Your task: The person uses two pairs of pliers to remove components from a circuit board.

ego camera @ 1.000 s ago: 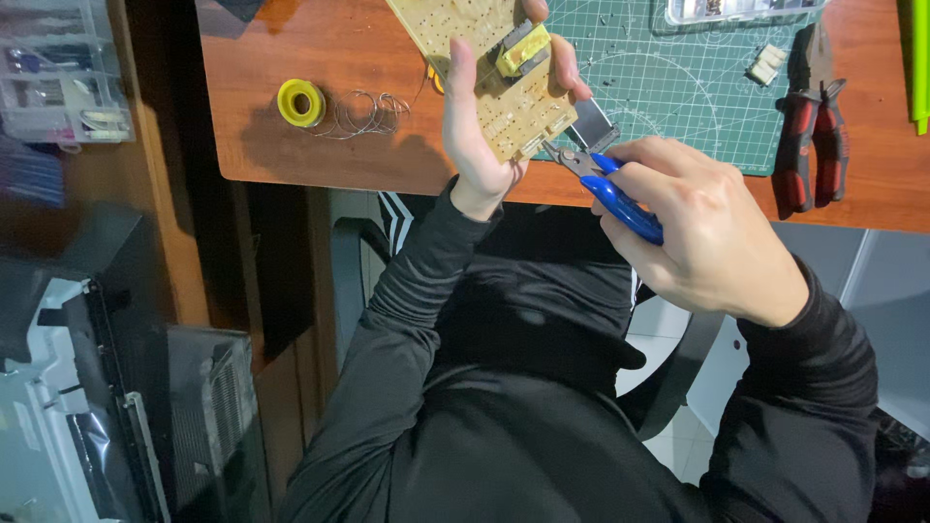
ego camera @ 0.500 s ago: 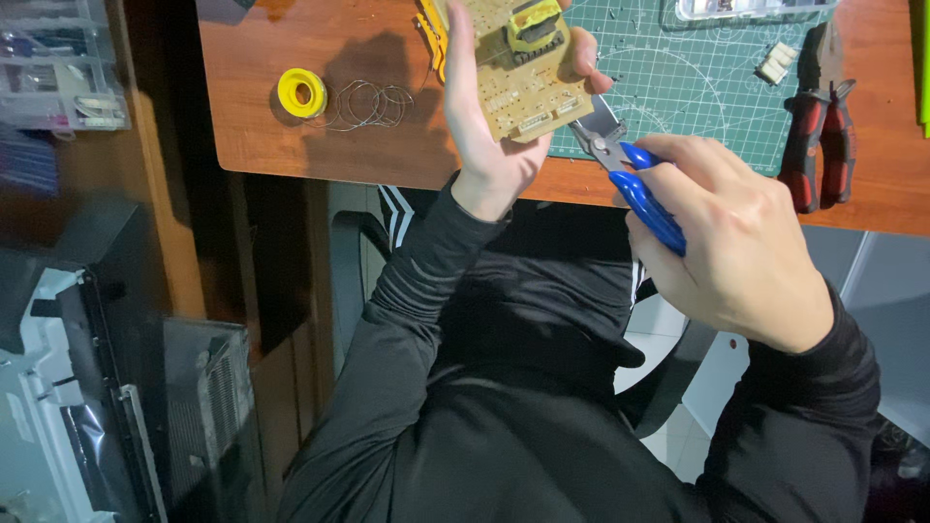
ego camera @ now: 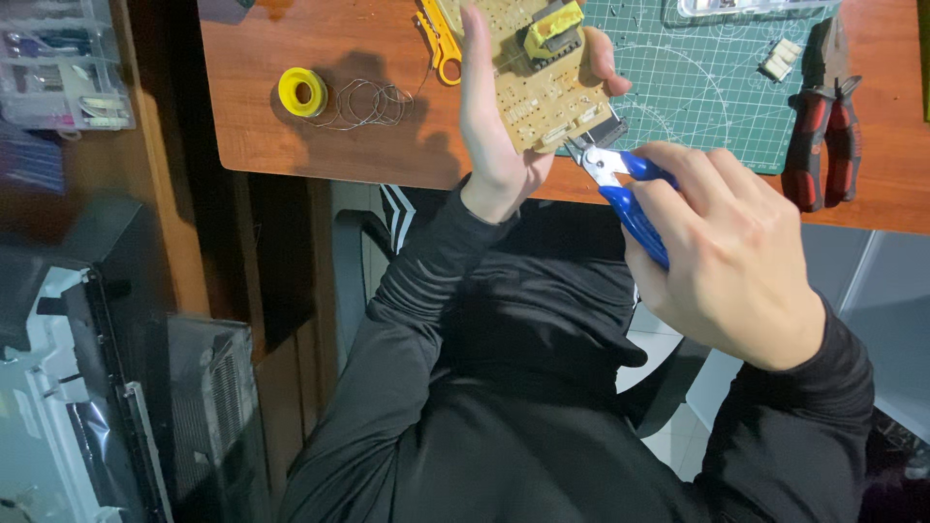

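Nearest, the right hand (ego camera: 728, 260) is clenched around blue-handled cutters (ego camera: 625, 189), their tips touching the lower edge of a tan circuit board (ego camera: 542, 82). The left hand (ego camera: 499, 126) grasps that board, held tilted above the worktop (ego camera: 291, 145) near its front edge. Beyond lie a green cutting mat (ego camera: 707, 87), red pliers (ego camera: 823, 126) to the right, and a yellow solder spool (ego camera: 302, 92) well apart on the left.

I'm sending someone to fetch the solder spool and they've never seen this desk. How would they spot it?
Start at the wooden desk. Left of the green cutting mat and of the left hand lies a small yellow solder spool. It alone is round, with thin wire curling loosely beside it.
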